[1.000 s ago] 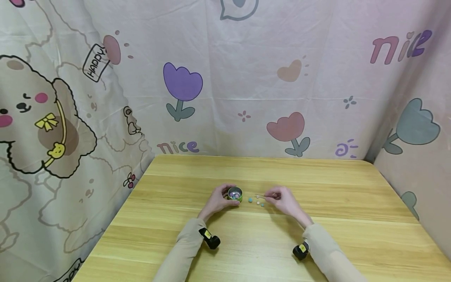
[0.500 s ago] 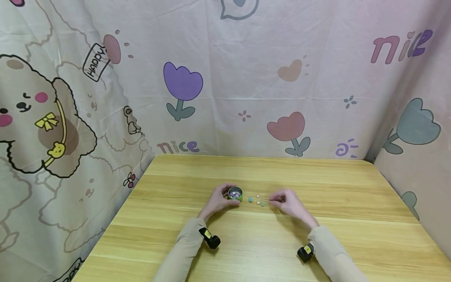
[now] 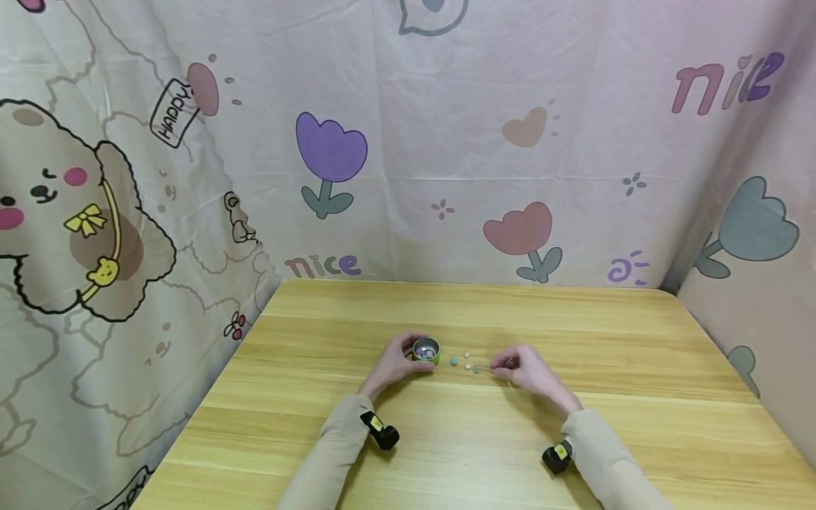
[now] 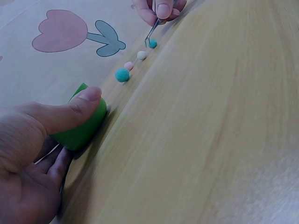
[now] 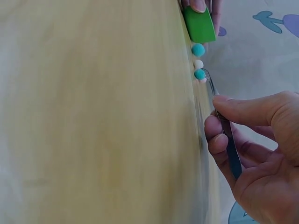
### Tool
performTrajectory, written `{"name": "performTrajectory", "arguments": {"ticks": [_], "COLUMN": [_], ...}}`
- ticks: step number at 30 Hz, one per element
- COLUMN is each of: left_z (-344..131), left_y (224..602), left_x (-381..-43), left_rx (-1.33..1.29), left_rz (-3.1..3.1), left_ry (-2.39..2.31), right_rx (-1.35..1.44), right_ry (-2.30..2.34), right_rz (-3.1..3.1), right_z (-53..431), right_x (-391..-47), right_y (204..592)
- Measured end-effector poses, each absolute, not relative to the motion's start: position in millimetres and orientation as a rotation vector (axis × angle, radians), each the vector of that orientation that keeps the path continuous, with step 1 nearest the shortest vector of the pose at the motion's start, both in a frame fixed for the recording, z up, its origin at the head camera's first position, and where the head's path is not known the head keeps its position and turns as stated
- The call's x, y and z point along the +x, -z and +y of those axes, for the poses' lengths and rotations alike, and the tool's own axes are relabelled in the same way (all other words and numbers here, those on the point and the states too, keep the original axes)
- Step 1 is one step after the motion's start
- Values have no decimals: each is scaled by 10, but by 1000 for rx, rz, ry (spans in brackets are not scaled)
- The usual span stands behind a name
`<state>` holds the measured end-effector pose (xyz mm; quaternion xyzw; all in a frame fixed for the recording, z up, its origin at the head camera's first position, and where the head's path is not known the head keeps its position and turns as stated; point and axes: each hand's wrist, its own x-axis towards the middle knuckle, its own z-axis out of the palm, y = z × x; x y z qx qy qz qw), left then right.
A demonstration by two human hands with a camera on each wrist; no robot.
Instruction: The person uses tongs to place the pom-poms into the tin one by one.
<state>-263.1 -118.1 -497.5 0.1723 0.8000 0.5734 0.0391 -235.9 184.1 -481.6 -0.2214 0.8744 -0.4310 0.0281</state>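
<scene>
My left hand grips a small green cup with a metallic inside; several small pompoms lie in it. My right hand pinches a pair of tweezers with bent tips. Those tips are right at the small teal pompom, the one farthest from the cup. Between cup and tweezers lie a larger teal pompom, a pink pompom and a white pompom on the table.
The wooden table runs back to a printed cloth hung behind it and along both sides. A black wrist camera is strapped to the left sleeve, another black camera to the right.
My right hand has shifted right and toward the front, taking the tweezers from beside the pink pompom to the small teal one. The left hand and cup stay in place.
</scene>
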Motion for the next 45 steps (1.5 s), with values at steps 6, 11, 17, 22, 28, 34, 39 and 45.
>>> {"name": "performTrajectory", "arguments": {"ticks": [6,11,17,22,28,34,39,45], "left_z": [-1182,-1187,-1187,-1189,-1192,-1187,-1185,-1191], "left_y": [4795,4620,4628,4630,4632,4636,4638,4635], "left_x": [-2529,-2426,-2429,-2428,-2427,-2429,-2430,-2425], "left_rx": [563,596,593,598,598,597,587,591], "left_rz": [2441,2420,2423,2426,2432,2433,2447,2441], "left_ry": [-1728,-1707,-1704,-1708,-1701,-1706,-1691,-1690], "right_rx": [-683,-677,-669,-682,-686,-676,-652,-648], "right_ry": [1317,1303,1293,1284,1288,1289,1298,1308], "right_rz": [2684,2690,2675,2683,2691,2698,2686,2687], "right_z": [1877,1898,1910,1912,1907,1896,1883,1872], "right_x": [-2360,-2366,-2363,-2366,-2358,-2342,-2334,-2338], "right_y": [4818,4820,4824,4819,4810,4799,4787,4777]}}
